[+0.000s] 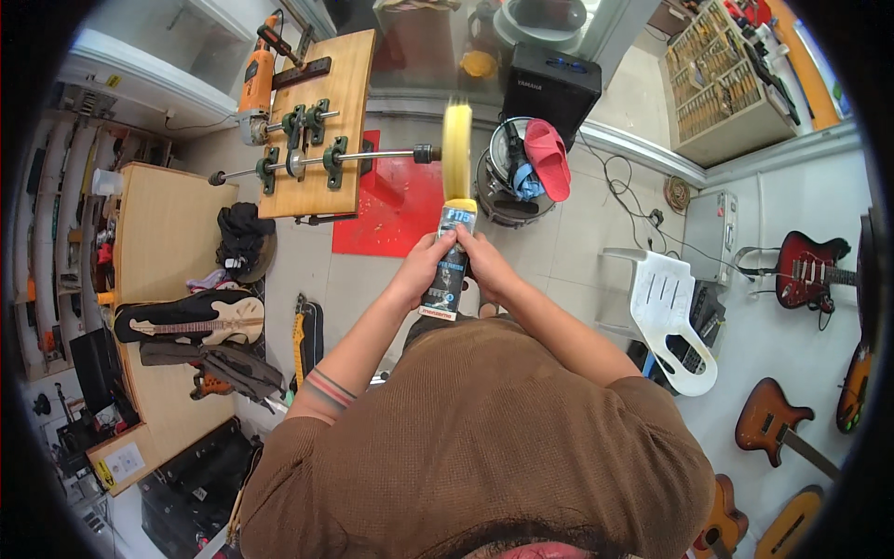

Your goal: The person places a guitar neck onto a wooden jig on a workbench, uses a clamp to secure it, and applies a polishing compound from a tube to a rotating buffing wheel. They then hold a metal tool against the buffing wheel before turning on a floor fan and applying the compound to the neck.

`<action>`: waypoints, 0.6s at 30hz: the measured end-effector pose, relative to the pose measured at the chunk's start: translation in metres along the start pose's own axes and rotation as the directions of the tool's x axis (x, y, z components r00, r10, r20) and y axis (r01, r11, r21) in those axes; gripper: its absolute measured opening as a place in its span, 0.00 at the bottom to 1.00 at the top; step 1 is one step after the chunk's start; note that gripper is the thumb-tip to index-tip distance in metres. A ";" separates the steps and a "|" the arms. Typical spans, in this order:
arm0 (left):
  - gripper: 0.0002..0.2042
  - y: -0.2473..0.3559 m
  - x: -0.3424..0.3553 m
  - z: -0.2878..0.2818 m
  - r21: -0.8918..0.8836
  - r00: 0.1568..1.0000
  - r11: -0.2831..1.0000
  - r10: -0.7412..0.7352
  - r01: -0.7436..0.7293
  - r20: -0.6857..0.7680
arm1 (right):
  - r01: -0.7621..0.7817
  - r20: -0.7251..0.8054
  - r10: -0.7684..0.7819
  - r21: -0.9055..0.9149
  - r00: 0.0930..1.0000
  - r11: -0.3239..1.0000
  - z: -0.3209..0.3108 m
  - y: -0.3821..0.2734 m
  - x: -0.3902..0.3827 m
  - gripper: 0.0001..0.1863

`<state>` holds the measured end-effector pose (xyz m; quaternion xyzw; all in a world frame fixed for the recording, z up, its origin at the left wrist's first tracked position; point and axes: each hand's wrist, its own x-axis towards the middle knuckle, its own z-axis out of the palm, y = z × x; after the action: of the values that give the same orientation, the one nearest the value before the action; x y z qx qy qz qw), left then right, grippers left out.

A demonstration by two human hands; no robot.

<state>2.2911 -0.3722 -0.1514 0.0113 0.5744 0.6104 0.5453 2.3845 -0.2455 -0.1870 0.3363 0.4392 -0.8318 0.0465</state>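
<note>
Both of my hands hold a polishing compound bar point(447, 284) in a dark printed wrapper. My left hand point(421, 267) closes round its left side and my right hand point(488, 263) round its right, with the thumbs meeting on top. The bar's bare yellow end points away from me, at the lower edge of a yellow buffing wheel point(456, 154); whether they touch I cannot tell for sure. The wheel's rim looks blurred. It sits on the right end of a steel shaft point(391, 156), carried by green bearing blocks point(335, 160) on a wooden board point(349, 84).
An orange power drill point(258, 79) is mounted at the board's left, above a red platform point(400, 210). Right of the wheel, pink slippers point(548, 158) lie on a round container beside a black amplifier point(554, 88). A white plastic chair point(663, 303) and hanging guitars point(771, 419) stand to the right.
</note>
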 end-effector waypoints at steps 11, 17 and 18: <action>0.22 0.007 0.006 0.001 -0.010 0.995 0.997 -0.075 0.074 -0.060 | -0.089 0.156 0.081 0.045 0.984 0.995 -0.015 0.000 0.021 0.38; 0.22 0.007 0.005 -0.001 -0.043 0.994 0.996 -0.080 0.077 -0.078 | -0.124 0.161 0.116 0.041 0.980 0.991 -0.017 0.014 0.035 0.37; 0.21 0.009 0.004 -0.002 -0.047 0.994 0.995 -0.088 0.085 -0.065 | -0.119 0.173 0.111 0.039 0.979 0.992 -0.017 0.014 0.036 0.37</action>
<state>2.2826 -0.3684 -0.1477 -0.0462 0.5788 0.5989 0.5515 2.3708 -0.2334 -0.2246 0.2895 0.3928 -0.8641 0.1236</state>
